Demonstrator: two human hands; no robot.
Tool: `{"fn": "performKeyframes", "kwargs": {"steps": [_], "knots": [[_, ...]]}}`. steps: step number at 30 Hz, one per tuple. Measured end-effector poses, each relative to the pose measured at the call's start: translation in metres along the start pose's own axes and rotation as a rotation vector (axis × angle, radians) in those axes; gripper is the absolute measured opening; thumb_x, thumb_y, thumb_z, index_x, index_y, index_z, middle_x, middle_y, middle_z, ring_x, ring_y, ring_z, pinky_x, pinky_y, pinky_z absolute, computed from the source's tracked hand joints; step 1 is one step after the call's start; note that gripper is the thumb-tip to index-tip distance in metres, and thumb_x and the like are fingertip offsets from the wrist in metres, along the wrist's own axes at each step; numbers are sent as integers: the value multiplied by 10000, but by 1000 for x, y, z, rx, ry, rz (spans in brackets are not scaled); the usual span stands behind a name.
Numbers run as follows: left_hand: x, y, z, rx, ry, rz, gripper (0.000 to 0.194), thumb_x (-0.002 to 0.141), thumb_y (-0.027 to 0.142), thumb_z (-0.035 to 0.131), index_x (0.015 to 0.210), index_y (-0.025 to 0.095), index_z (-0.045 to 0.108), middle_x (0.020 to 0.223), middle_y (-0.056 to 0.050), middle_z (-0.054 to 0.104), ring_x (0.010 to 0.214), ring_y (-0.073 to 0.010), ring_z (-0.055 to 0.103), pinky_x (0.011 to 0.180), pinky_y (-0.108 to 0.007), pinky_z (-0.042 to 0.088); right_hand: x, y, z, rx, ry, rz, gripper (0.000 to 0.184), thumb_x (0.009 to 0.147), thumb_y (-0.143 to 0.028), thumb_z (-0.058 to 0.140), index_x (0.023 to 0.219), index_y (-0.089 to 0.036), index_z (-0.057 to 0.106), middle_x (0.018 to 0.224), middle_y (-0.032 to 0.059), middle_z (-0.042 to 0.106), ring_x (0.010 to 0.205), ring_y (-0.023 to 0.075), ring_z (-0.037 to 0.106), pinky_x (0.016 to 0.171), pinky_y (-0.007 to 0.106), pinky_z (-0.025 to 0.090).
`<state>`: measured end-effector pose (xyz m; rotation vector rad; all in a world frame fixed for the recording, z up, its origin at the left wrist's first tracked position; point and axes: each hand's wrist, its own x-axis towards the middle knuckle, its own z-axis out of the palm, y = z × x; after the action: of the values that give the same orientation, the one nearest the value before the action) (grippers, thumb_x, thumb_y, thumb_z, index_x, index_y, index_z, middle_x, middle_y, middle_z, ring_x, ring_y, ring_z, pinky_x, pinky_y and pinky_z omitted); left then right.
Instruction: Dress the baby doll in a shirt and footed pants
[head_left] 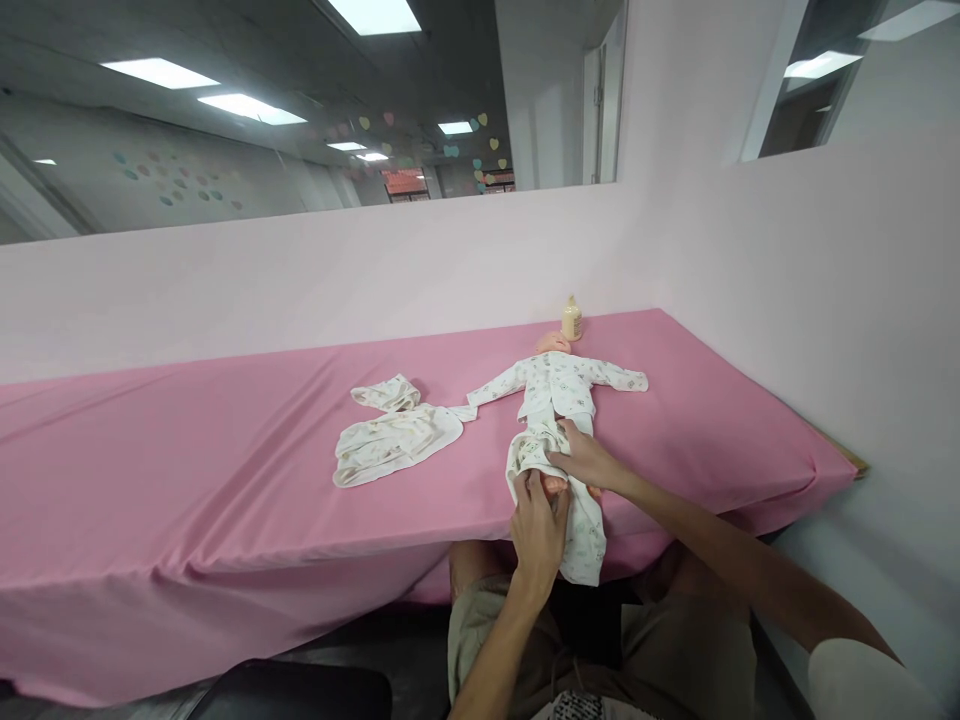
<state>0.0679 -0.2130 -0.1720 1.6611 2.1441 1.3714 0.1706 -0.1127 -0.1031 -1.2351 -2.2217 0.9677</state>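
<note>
One doll [551, 342] in a patterned shirt [555, 381] lies on a pink-covered counter [247, 440]. At its legs, the right hand [589, 458] pinches bunched pants [584, 535] between thumb and fingers, the cloth trailing over the near edge; the left hand [538, 525] curls its fingers at a foot [553, 484], though whether they grip cannot be told. More clothes [397, 442] lie left of the doll, a bottle [571, 321] beyond its head.

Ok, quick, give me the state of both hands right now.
Left hand: fingers curled at the doll's foot; whether they grip cannot be told.
Right hand: closed, holding the patterned trousers.
</note>
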Motion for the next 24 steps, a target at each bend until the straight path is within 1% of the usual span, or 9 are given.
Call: {"fn": "performKeyframes", "kwargs": {"steps": [2, 5, 8, 11, 16, 19, 21, 22, 24], "knots": [[0, -3, 0, 165, 15, 85, 322, 921, 329, 479, 1209, 197, 539, 1219, -121, 533, 866, -220, 619, 604, -272, 408, 1, 5, 3, -29, -3, -21, 469, 824, -287, 525, 1267, -170, 423, 1154, 112, 605, 1067, 259, 560, 800, 306, 401], [0, -8, 0, 307, 72, 171, 264, 957, 286, 411, 1140, 189, 575, 1120, -97, 587, 786, -184, 630, 573, -263, 408, 8, 12, 5, -124, 15, -67, 398, 792, -171, 484, 1189, -180, 472, 1116, 101, 625, 1026, 249, 570, 761, 288, 388], [0, -13, -1, 332, 110, 222, 241, 966, 279, 404, 1078, 187, 597, 1006, -74, 612, 761, -169, 634, 578, -254, 411, 21, 15, 2, -243, 49, -102, 335, 789, -148, 451, 1118, -187, 500, 1062, 90, 638, 944, 240, 583, 697, 278, 367], [0, -19, -1, 341, 124, 239, 235, 958, 286, 424, 1063, 182, 606, 959, -71, 610, 749, -172, 634, 565, -255, 411, 32, 15, -1, -353, 101, -99, 304, 792, -126, 415, 1071, -192, 518, 1023, 84, 643, 889, 236, 586, 643, 276, 336], [0, -27, -3, 289, 137, 246, 249, 951, 305, 432, 1088, 180, 599, 961, -78, 598, 739, -167, 625, 586, -259, 438, 38, 16, 3, -413, 170, -87, 325, 797, -106, 409, 1088, -195, 524, 1022, 87, 643, 906, 233, 584, 666, 284, 339], [1, -30, -5, 293, 122, 247, 250, 949, 321, 430, 1076, 176, 590, 982, -88, 593, 754, -178, 626, 599, -270, 452, 31, 19, 4, -342, 212, -101, 333, 804, -131, 454, 1127, -188, 512, 1108, 99, 618, 990, 231, 563, 746, 295, 364], [2, -31, -6, 306, 87, 224, 258, 945, 329, 432, 1105, 178, 567, 1022, -97, 595, 785, -194, 632, 612, -283, 463, 20, 24, 2, -210, 219, -86, 324, 800, -202, 524, 1123, -181, 510, 1147, 100, 598, 1034, 232, 543, 792, 303, 378], [3, -31, -6, 307, 66, 208, 273, 941, 335, 436, 1136, 179, 548, 1036, -100, 597, 811, -206, 634, 631, -294, 473, 13, 27, 0, -112, 203, -70, 325, 788, -244, 564, 1103, -177, 517, 1134, 97, 599, 1026, 233, 543, 794, 307, 387], [5, -31, -8, 302, 18, 179, 311, 932, 350, 445, 1186, 181, 505, 1039, -102, 596, 859, -229, 631, 675, -323, 490, -5, 34, -4, 90, 153, -26, 300, 751, -312, 627, 1005, -171, 553, 1025, 81, 625, 926, 226, 565, 739, 308, 411]]}}
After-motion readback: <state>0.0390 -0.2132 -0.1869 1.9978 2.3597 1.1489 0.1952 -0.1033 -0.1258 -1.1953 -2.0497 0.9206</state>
